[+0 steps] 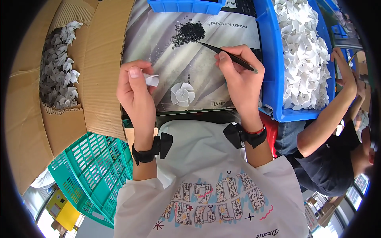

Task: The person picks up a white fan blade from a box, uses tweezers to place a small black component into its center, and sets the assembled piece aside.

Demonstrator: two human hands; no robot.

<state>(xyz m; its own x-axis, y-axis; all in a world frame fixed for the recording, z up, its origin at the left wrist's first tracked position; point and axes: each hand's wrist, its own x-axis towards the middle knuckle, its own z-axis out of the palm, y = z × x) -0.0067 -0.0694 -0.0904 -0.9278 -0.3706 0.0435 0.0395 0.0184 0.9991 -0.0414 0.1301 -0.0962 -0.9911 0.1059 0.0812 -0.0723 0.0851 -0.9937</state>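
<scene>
Between the thumb and fingers of my left hand (pixel 137 85) is a small white fan blade wheel (pixel 152 80), partly covered by the fingers. Black tweezers (pixel 226 52) are gripped in my right hand (pixel 244 77), their tip at the lower edge of a pile of tiny black rings (pixel 190 33). Whether the tip pinches a ring is too small to tell. A second white fan wheel (pixel 182 94) lies flat on the printed work mat (pixel 166 51), between my two hands and near the mat's front edge.
On the left stands an open cardboard box (pixel 101 51) with many white fan wheels inside. A blue bin (pixel 291 115) heaped with them is at the right, and another blue bin (pixel 186 7) at the back. Green crates (pixel 95 170) sit lower left; a co-worker's arm (pixel 329 115) is far right.
</scene>
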